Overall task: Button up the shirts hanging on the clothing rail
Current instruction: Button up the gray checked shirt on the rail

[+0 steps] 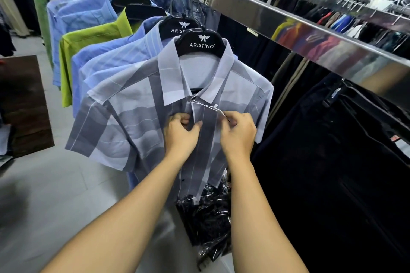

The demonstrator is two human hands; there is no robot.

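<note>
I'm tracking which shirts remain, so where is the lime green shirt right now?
In the head view, the lime green shirt hangs at upper left on the rail, between a pale blue shirt behind it and a blue shirt in front.

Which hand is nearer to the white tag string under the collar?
Right. The right hand pinches the lower end of the white tag string; the left hand grips the grey shirt beside it, not touching.

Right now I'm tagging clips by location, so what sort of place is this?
Probably a clothing shop. The grey striped shirt and the row of shirts behind it hang on black branded hangers from a steel rail, with dark garments racked below it.
</note>
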